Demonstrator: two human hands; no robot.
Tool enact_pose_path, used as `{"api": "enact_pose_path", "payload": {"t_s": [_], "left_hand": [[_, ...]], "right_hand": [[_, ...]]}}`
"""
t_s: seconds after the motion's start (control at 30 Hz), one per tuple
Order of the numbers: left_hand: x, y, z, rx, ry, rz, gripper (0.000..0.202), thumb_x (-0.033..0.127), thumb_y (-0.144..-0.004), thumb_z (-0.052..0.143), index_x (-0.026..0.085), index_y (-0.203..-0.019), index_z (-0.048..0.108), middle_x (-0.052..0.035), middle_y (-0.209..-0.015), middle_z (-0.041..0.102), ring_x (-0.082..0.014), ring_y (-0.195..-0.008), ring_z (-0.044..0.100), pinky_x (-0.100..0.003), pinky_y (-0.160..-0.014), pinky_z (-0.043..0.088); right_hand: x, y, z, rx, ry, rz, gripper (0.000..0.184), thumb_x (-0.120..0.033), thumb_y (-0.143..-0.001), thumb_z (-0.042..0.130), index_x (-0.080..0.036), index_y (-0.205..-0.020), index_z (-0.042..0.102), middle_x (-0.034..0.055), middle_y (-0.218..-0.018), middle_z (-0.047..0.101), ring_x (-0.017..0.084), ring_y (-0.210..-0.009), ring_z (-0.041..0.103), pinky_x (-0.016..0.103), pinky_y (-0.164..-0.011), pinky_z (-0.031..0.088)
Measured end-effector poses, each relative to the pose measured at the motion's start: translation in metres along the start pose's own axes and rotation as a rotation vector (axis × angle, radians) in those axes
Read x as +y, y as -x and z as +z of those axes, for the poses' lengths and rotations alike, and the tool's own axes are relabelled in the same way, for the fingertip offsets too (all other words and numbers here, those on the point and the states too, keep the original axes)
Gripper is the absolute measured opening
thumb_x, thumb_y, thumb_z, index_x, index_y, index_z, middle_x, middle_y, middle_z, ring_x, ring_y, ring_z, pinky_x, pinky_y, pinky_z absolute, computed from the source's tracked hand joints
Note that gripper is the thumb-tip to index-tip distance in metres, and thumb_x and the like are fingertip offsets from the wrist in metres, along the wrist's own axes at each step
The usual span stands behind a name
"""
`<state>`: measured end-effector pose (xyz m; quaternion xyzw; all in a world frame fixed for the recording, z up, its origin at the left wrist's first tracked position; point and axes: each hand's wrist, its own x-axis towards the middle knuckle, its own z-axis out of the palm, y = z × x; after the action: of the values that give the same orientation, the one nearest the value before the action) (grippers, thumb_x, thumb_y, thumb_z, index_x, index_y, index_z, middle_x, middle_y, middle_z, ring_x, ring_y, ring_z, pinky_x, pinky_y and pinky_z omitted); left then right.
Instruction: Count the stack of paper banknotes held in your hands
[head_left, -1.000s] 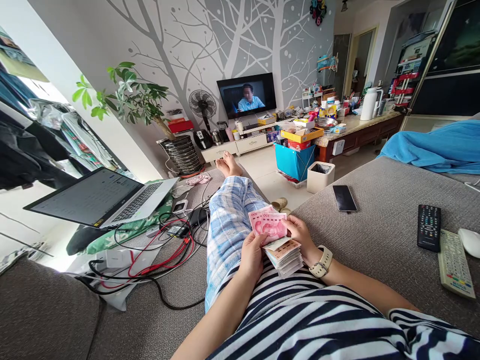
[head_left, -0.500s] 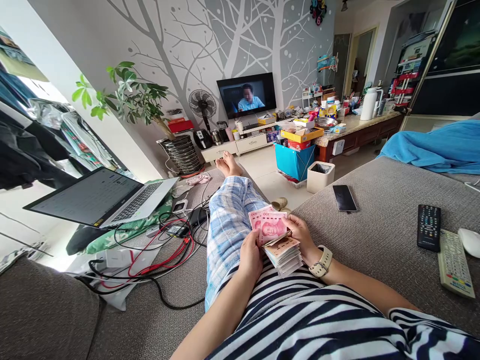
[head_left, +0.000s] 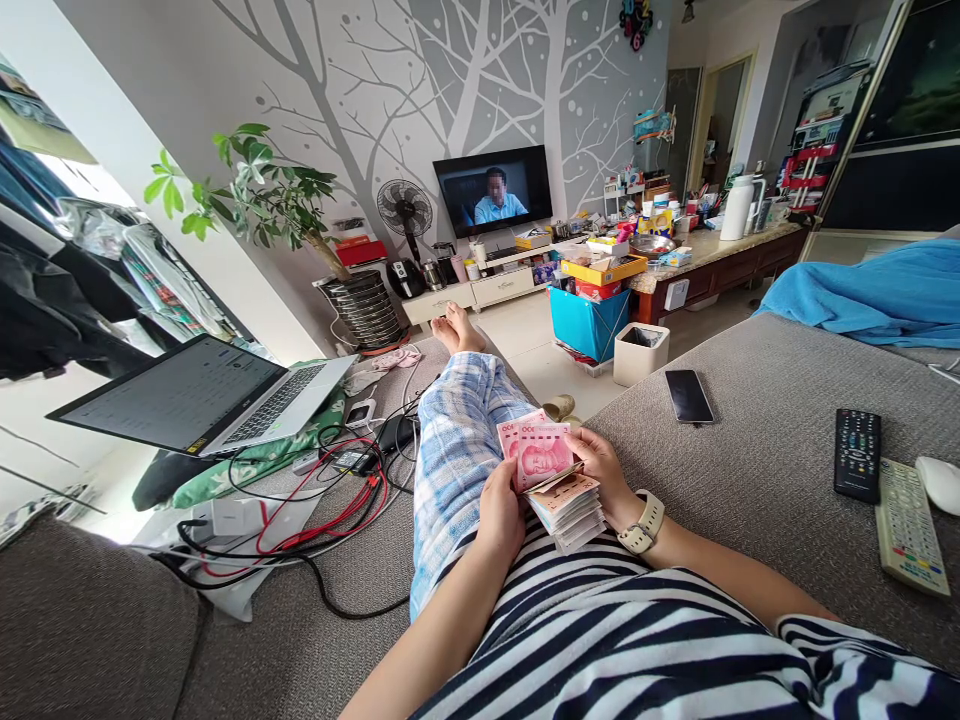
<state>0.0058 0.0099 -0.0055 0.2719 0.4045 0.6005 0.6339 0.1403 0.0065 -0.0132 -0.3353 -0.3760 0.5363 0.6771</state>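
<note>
A thick stack of banknotes rests over my lap, folded so that several pink notes stand up at the front. My left hand grips the stack from the left, thumb against the raised pink notes. My right hand, with a pale watch on its wrist, holds the stack's right side, fingers curled on the top notes. My legs in blue checked trousers stretch out ahead on the grey sofa.
An open laptop sits on a green cushion at left, beside tangled red and black cables. A black phone, two remotes and a blue blanket lie on the sofa at right. A television, fan and cluttered tables stand ahead.
The raised pink notes have been pushed leftward and stand a little more upright under my thumbs. Both hands stay where they were on the stack.
</note>
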Motion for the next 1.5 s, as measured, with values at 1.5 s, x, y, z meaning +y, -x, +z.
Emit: {"api": "enact_pose_path", "payload": {"t_s": [1.5], "left_hand": [[-0.0071,-0.0061,-0.0068,-0.028,-0.046,0.007,0.018,0.032,-0.066,0.065,0.016,-0.068,0.058,0.0031,-0.059,0.057,-0.0096,-0.051,0.046,-0.020,-0.046,0.033]], "right_hand": [[-0.0010,0.0012,-0.0007,0.003,0.045,0.020,0.026,-0.043,-0.073,0.067,-0.019,-0.069,0.058,-0.0025,-0.063,0.051,0.012,-0.057,0.040,0.026,-0.056,0.032]]}}
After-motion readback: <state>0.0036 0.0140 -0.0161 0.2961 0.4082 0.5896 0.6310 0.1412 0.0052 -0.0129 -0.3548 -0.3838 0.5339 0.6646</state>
